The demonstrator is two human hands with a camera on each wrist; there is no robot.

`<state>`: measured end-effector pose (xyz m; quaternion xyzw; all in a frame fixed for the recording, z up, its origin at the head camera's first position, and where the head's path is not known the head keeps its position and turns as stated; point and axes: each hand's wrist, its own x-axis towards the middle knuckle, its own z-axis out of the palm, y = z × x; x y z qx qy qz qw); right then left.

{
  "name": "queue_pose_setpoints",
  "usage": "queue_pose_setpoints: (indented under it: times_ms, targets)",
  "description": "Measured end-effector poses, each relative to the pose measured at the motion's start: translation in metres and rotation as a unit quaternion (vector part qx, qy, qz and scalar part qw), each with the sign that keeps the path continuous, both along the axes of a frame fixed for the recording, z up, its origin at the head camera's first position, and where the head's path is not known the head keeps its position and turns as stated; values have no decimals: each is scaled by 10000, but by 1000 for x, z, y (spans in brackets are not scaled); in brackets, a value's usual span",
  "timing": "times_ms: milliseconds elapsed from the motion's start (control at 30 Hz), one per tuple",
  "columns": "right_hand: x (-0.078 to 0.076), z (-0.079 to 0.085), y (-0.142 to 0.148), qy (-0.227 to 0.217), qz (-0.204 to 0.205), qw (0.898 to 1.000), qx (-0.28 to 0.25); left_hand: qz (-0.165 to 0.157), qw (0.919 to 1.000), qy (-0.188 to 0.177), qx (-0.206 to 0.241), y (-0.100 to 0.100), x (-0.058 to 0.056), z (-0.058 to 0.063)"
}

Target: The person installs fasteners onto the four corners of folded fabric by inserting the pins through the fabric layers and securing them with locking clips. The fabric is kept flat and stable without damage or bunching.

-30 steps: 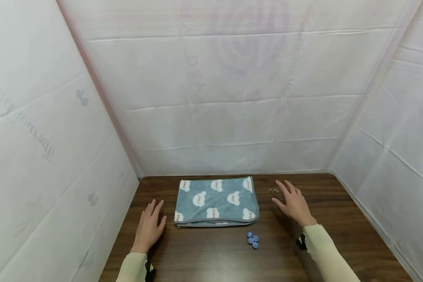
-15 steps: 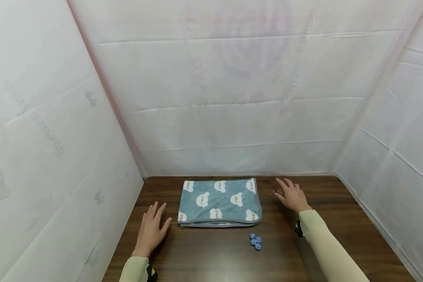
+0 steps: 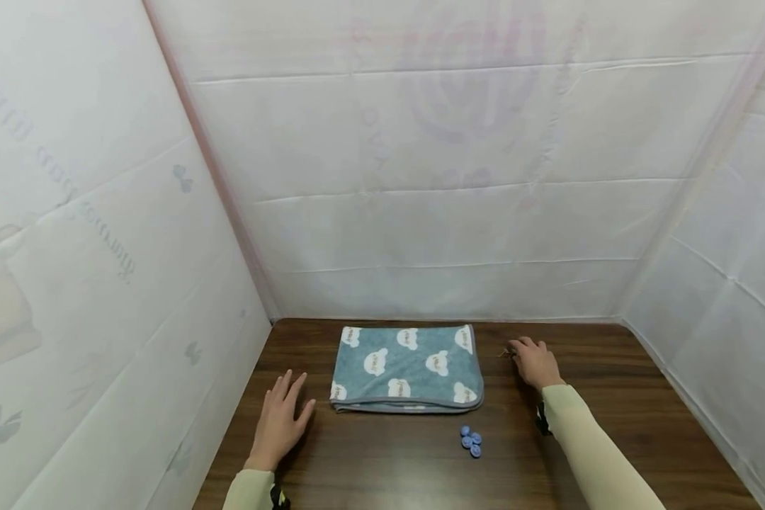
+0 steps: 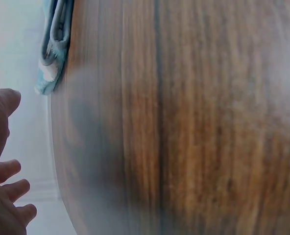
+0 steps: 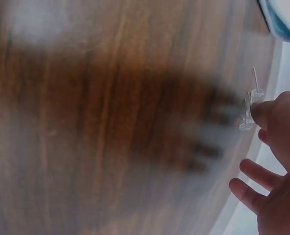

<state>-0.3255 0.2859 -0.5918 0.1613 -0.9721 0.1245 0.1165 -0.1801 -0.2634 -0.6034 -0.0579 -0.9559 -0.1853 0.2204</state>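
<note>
My right hand (image 3: pixel 537 363) is at the back right of the table, over a small cluster of clear push pins (image 5: pixel 246 117). In the right wrist view its thumb and forefinger come together at one pin, while two other fingers stand out straight. The hand partly hides the pins. My left hand (image 3: pixel 277 421) hovers with spread, relaxed fingers at the left of the table, holding nothing. Nearest to it lies a folded teal blanket (image 3: pixel 389 368) with white bear heads. Several small round blue pieces (image 3: pixel 471 440), with swirled tops, lie in front of the blanket's right corner.
The dark wooden table (image 3: pixel 389 467) has a rounded far edge. White printed cloth walls (image 3: pixel 433 234) rise behind it and on both sides. Black bands show on both wrists, below pale green sleeves (image 3: pixel 596 439).
My right hand has lowered onto the push pins, its fingers curling in. The left hand stays at the left of the blanket. The head view has shifted slightly left.
</note>
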Motion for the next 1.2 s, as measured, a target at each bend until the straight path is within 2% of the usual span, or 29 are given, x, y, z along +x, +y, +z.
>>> queue_pose_setpoints:
  times_ms: [100, 367, 633, 800, 900, 1033, 1200]
  targets:
    - [0, -3, 2, -149, -65, 9999, 7, 7, 10000, 32, 0, 0, 0, -1]
    - [3, -11, 8, -271, -52, 9996, -21, 102, 9993, -346, 87, -1, 2, -2]
    - [3, -14, 16, -251, 31, 9991, -332, 41, 9996, -232, 128, 0, 1, -4]
    - [5, -14, 17, -444, -109, 9981, -409, 55, 9996, -262, 116, 1, 0, -6]
    - [8, -12, 18, -528, -179, 9974, -453, 13, 9998, -140, 110, 3, -1, -6]
    - [13, -7, 20, -566, -276, 9966, -533, -145, 9997, 123, 152, 12, -6, -6]
    - [20, -3, 22, -742, -467, 9927, -831, -495, 9982, 235, 251, 37, -19, -4]
